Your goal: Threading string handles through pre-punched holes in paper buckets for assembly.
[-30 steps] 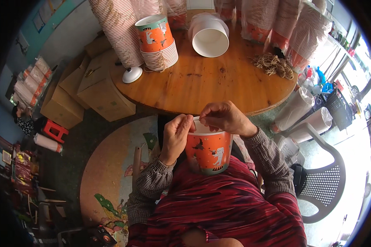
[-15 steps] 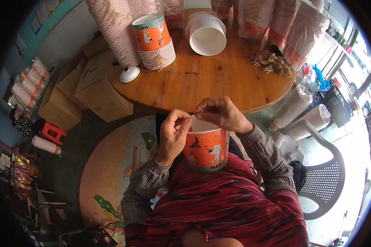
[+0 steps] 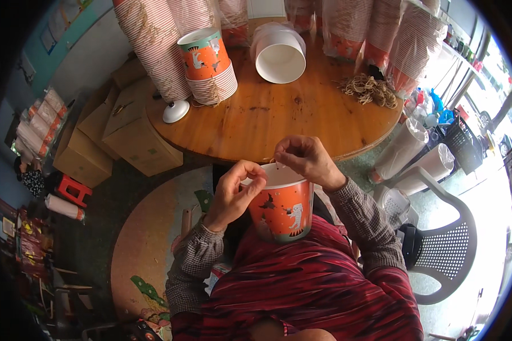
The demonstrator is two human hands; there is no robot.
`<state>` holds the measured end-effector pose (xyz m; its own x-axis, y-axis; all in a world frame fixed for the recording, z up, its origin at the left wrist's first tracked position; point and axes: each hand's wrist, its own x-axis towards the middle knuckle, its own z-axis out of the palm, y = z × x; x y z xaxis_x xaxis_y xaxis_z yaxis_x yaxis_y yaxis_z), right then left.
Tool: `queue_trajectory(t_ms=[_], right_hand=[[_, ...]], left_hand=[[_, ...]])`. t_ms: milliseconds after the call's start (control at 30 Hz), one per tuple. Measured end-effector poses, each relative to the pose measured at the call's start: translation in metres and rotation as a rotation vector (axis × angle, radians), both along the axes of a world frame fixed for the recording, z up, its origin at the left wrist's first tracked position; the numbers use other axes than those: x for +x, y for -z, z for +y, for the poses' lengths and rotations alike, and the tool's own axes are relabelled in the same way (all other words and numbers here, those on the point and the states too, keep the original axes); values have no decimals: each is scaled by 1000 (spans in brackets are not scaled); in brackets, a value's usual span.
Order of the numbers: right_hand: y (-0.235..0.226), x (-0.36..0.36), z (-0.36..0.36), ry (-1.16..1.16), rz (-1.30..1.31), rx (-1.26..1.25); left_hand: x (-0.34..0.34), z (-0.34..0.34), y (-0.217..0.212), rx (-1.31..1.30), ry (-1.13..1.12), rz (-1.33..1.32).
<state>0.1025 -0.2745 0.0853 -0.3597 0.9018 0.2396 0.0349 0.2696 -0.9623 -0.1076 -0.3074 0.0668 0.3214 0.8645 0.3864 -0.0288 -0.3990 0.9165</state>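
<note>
An orange and green paper bucket (image 3: 280, 215) with printed figures and a white rim rests upright against my lap. Over its far right rim, my right hand (image 3: 312, 162) pinches a thin cord (image 3: 277, 165) between thumb and forefinger; only a short bit of the cord shows. My left hand (image 3: 233, 193) is at the left side of the rim, thumb and fingers drawn together. Whether anything lies between those left fingertips is too small to make out.
A round wooden table (image 3: 261, 125) stands ahead, bearing tall bucket stacks (image 3: 153, 51), a bucket on its side (image 3: 280, 61), a twine bundle (image 3: 370, 91) and a white lid (image 3: 176, 111). Cardboard boxes (image 3: 139, 133) sit left; a grey plastic chair (image 3: 446, 238) is at right.
My hands have moved apart: the fingertips, close together over the rim before, now have a gap between them. My left hand has come down slightly to the left.
</note>
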Motion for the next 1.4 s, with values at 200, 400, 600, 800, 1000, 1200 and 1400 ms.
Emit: queue_trajectory(t_ms=[200, 400, 600, 800, 1000, 1200, 1400], right_hand=[[9, 13, 5, 105, 154, -83], [20, 65, 30, 239, 611, -203], [-34, 156, 14, 485, 760, 91], [-56, 166, -19, 480, 736, 291], [-54, 85, -40, 415, 360, 221], [-14, 30, -54, 142, -51, 379], [-11, 35, -67, 170, -170, 349]], left_hand=[[-16, 5, -8, 178, 104, 369], [-10, -6, -15, 344, 71, 393], [-3, -17, -24, 430, 117, 341], [-4, -13, -15, 418, 60, 364], [-5, -12, -7, 176, -15, 380], [4, -13, -6, 179, -100, 314], [3, -13, -3, 202, -101, 347]])
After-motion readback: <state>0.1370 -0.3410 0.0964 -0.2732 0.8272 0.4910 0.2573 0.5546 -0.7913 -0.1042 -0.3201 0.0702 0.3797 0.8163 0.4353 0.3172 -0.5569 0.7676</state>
